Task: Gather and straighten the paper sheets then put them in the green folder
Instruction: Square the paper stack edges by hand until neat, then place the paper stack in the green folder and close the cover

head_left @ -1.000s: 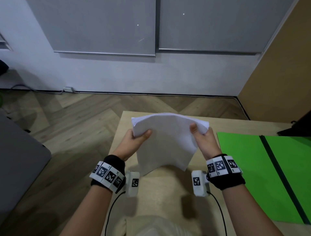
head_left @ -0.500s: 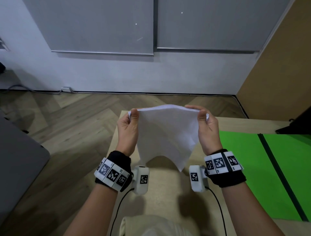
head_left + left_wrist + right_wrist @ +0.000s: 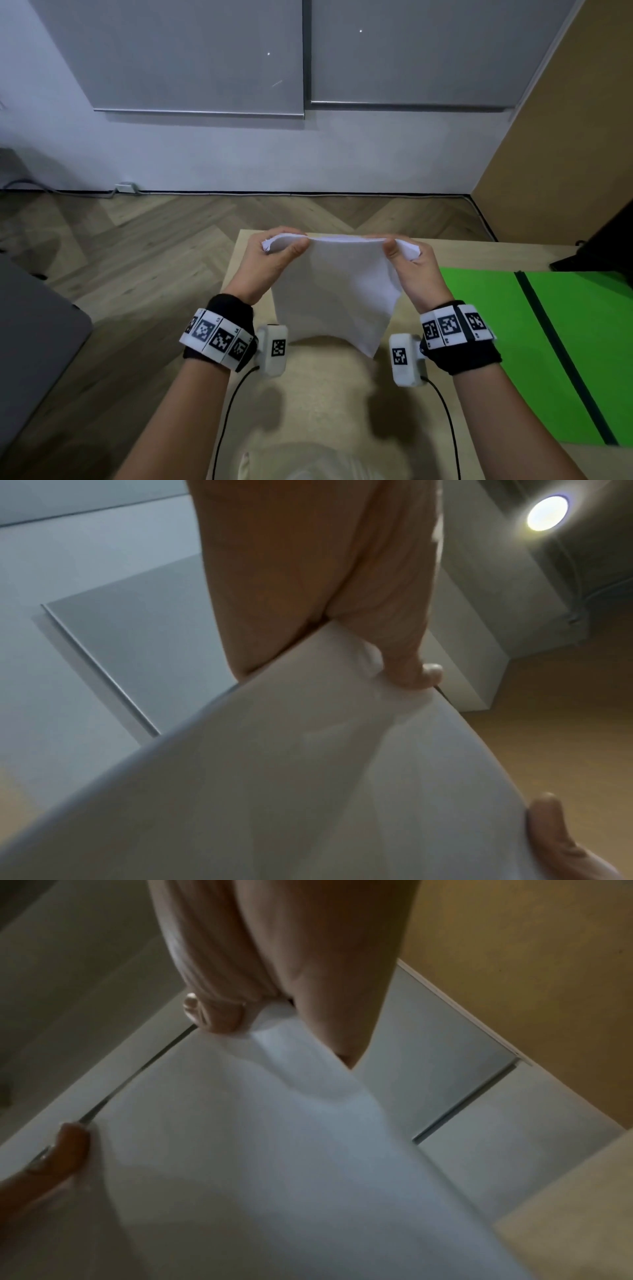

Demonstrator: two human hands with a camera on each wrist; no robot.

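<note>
My left hand (image 3: 274,263) and right hand (image 3: 419,270) pinch the top corners of a white paper stack (image 3: 337,291) above the pale wooden bench (image 3: 325,411), beside the open green folder (image 3: 486,325).

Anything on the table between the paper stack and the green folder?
Nothing visible. Both hands, left hand and right hand, hold the paper sheets above the table; the green folder lies open to their right, with bare tabletop between.
</note>
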